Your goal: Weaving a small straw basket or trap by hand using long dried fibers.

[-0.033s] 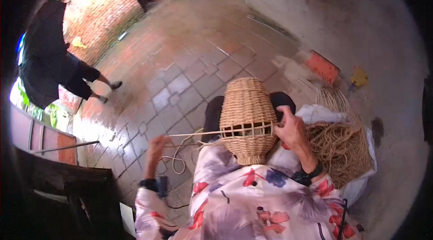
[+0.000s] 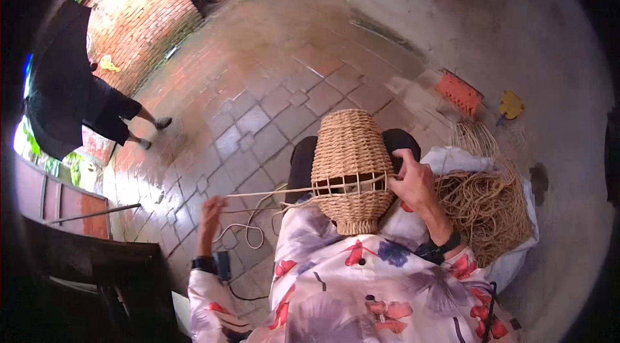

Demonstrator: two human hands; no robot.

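A tan woven basket (image 2: 354,143) rests on my lap between my knees, its narrow neck toward me. An open band crossed by bare upright stakes runs around its lower part. A pale weaving strand (image 2: 271,192) stretches leftward from that band. My left hand (image 2: 210,211) is closed on the strand's far length, off to the basket's left. At the right end of the band, my right hand (image 2: 418,183) grips the basket's side; its fingertips are partly hidden there. Loose strand loops (image 2: 247,230) hang below my left hand.
A white sack (image 2: 531,207) holding a heap of tan cord (image 2: 484,211) sits at my right. Beyond it lie an orange perforated brick (image 2: 458,92) and a yellow object (image 2: 511,105). A person under a black umbrella (image 2: 61,78) stands at left. Dark furniture (image 2: 97,285) is near left.
My left hand has moved a little to the left with the strand, and more of the strand shows between it and the basket. My right hand stays at the basket's side.
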